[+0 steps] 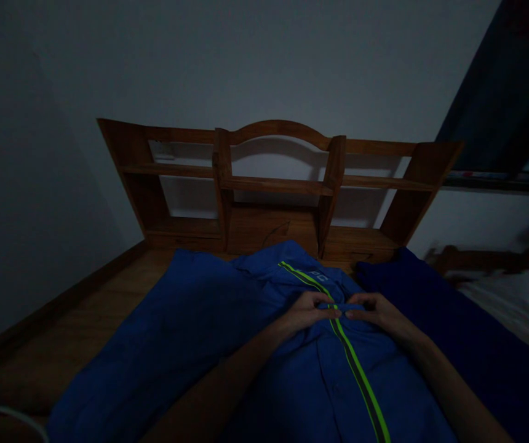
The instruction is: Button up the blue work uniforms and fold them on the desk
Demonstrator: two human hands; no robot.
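A blue jacket (227,344) with a neon green front strip (359,372) lies spread on a wooden bed platform (84,320). My left hand (308,311) and my right hand (377,311) meet at the green strip near the chest. Both have fingers curled and pinched on the jacket's front edges, fingertips almost touching. The room is dim, so small details at the strip are hard to make out.
A wooden headboard with open shelves (274,184) stands behind the jacket against a white wall. A second bed with patterned bedding (509,301) sits at the right. A white cable (10,415) curves at the lower left corner.
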